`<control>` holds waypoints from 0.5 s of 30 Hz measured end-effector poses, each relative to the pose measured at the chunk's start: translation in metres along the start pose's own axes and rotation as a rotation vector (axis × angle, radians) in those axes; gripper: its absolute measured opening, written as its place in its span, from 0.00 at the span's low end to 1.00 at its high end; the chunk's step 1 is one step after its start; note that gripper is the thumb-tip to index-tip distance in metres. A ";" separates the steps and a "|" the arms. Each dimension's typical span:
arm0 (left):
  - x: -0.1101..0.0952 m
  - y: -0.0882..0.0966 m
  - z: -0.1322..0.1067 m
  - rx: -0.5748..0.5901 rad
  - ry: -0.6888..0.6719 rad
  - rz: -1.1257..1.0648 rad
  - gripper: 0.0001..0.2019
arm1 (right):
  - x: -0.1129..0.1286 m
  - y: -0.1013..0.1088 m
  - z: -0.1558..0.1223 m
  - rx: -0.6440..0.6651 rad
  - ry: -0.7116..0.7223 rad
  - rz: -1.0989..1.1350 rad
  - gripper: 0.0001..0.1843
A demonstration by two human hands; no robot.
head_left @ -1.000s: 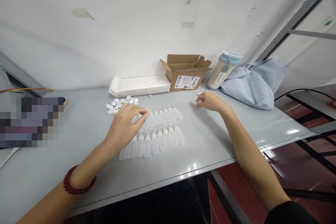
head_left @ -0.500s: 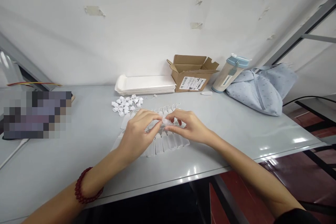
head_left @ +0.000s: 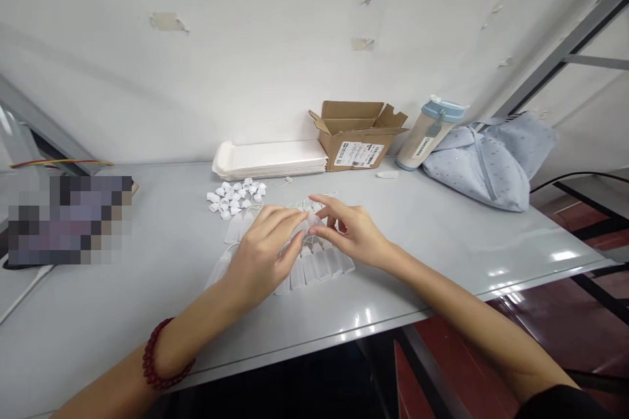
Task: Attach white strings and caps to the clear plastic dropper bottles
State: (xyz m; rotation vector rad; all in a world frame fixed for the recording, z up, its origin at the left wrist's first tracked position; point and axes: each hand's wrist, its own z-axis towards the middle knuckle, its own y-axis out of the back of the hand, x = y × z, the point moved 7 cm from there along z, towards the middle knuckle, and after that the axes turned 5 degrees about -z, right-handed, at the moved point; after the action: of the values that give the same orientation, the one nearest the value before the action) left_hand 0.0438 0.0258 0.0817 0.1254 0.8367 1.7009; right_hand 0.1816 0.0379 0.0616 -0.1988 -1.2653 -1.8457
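Note:
Two rows of small translucent plastic bottles (head_left: 319,265) lie side by side on the grey table (head_left: 442,236). Both my hands meet over them. My left hand (head_left: 263,255), with a red bead bracelet on its wrist, pinches one small bottle (head_left: 305,229) between thumb and fingers. My right hand (head_left: 351,232) touches the same bottle from the right, thumb and forefinger closed on its end, the other fingers stretched out. A heap of small white caps (head_left: 233,196) lies just behind my left hand.
A stack of white trays (head_left: 270,158) lies against the wall. Beside it stand an open cardboard box (head_left: 356,137), a tumbler with a blue lid (head_left: 430,134) and a light blue bag (head_left: 484,160). One loose bottle (head_left: 387,175) lies near the box.
My right hand came back from the far right, leaving a bottle near the box, and joined the left hand over the rows. Both now pinch one bottle.

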 end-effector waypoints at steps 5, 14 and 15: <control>-0.005 -0.001 0.001 0.000 -0.056 -0.002 0.17 | 0.002 0.005 0.000 -0.063 -0.002 0.010 0.15; -0.007 0.003 0.000 -0.038 -0.075 -0.065 0.18 | 0.005 0.011 -0.001 -0.143 -0.048 0.063 0.12; -0.007 0.004 0.001 -0.044 -0.062 -0.084 0.17 | 0.005 0.011 -0.002 -0.149 -0.038 0.039 0.12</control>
State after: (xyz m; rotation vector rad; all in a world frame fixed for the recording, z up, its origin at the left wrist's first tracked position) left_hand 0.0429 0.0198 0.0870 0.1117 0.7484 1.6275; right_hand 0.1865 0.0321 0.0710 -0.3387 -1.1423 -1.9111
